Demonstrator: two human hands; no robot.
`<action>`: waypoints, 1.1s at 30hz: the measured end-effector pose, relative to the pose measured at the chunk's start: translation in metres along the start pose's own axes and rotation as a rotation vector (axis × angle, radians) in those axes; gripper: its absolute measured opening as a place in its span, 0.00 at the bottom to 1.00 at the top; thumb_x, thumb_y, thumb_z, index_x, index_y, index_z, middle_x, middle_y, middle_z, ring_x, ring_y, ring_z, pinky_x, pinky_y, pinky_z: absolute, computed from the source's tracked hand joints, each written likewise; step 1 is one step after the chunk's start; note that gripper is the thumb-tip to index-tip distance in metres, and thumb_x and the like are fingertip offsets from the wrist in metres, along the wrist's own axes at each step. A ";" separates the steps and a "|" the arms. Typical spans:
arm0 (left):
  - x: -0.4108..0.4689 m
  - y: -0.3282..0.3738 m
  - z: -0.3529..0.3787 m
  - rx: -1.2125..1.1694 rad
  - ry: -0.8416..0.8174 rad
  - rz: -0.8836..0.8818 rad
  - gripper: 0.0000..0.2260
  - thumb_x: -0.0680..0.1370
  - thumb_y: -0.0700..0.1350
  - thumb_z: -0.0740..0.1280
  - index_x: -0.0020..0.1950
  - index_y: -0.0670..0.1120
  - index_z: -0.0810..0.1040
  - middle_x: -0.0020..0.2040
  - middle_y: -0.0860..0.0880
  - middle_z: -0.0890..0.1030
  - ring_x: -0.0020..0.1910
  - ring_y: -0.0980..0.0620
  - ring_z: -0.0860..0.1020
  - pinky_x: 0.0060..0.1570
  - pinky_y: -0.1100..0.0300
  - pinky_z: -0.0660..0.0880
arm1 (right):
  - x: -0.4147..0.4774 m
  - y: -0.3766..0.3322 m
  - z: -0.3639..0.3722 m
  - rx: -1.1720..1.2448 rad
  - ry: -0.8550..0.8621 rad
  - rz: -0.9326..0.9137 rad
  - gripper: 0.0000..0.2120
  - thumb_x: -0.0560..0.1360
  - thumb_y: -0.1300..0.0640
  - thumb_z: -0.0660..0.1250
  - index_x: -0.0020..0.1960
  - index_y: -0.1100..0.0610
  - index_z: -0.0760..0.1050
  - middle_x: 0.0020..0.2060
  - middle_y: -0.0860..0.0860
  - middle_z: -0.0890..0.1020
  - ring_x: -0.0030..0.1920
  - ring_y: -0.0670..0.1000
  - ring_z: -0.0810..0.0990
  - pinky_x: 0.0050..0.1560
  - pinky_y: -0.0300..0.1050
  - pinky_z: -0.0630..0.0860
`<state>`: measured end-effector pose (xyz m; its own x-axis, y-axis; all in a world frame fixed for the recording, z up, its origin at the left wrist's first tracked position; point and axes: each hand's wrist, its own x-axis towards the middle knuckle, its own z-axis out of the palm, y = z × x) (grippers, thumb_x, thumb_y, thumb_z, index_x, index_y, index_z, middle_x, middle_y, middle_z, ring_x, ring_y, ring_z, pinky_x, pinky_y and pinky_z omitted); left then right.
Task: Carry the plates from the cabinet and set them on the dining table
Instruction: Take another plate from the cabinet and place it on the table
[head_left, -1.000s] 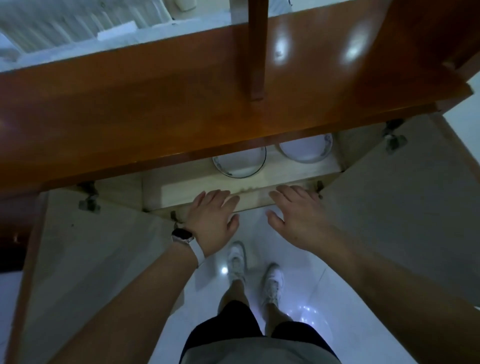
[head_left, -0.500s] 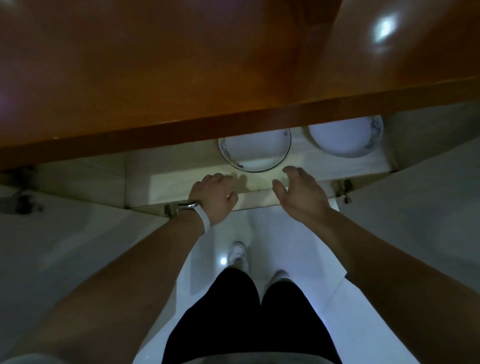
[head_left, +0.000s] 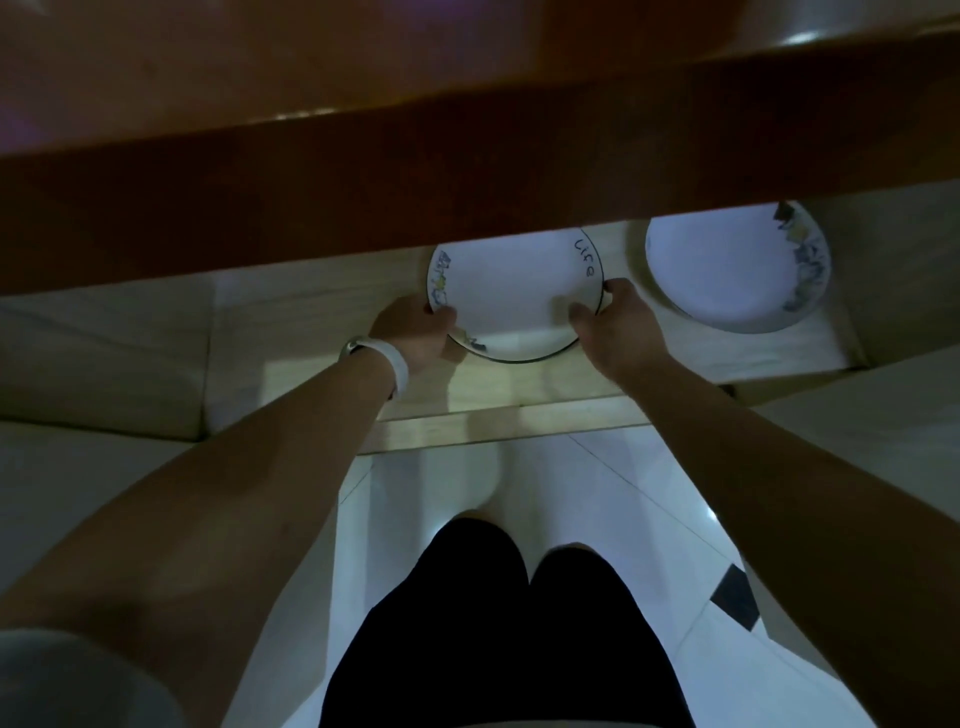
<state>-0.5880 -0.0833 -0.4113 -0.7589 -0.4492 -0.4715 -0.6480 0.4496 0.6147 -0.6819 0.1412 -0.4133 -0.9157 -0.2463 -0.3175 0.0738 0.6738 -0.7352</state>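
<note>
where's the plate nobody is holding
In the head view the free plate lies on the cabinet shelf at the right, just right of the held plate that the left hand and right hand grip.

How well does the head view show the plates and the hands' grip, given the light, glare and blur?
Head view: dim overall, yet the lettered plate and the second plate read clearly on the pale shelf; head view: left hand and right hand show their grip on the lettered plate's rim; head view: faint glare and soft blur on the wooden top.
</note>
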 end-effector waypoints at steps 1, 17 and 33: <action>0.004 -0.001 -0.001 0.041 0.012 0.012 0.13 0.78 0.54 0.61 0.43 0.49 0.81 0.42 0.47 0.84 0.41 0.46 0.81 0.43 0.54 0.77 | 0.004 0.001 0.000 -0.011 0.004 -0.014 0.19 0.75 0.51 0.66 0.61 0.59 0.69 0.44 0.49 0.76 0.44 0.52 0.76 0.45 0.46 0.75; 0.013 0.008 -0.003 0.250 0.154 0.064 0.20 0.81 0.54 0.56 0.37 0.43 0.77 0.31 0.49 0.75 0.30 0.52 0.73 0.28 0.60 0.62 | 0.024 0.001 -0.002 -0.237 -0.044 -0.102 0.15 0.76 0.56 0.61 0.59 0.63 0.71 0.49 0.59 0.80 0.50 0.59 0.79 0.51 0.55 0.78; -0.009 0.025 0.011 -0.222 0.169 -0.057 0.15 0.81 0.46 0.60 0.40 0.40 0.80 0.40 0.41 0.83 0.37 0.43 0.82 0.37 0.52 0.82 | 0.018 0.002 -0.019 -0.124 -0.025 -0.093 0.11 0.72 0.54 0.64 0.54 0.55 0.70 0.42 0.50 0.77 0.43 0.54 0.78 0.43 0.47 0.77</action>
<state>-0.5984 -0.0593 -0.3988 -0.6882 -0.5993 -0.4089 -0.6454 0.2482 0.7224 -0.7053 0.1518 -0.4091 -0.9061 -0.3275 -0.2677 -0.0614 0.7279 -0.6830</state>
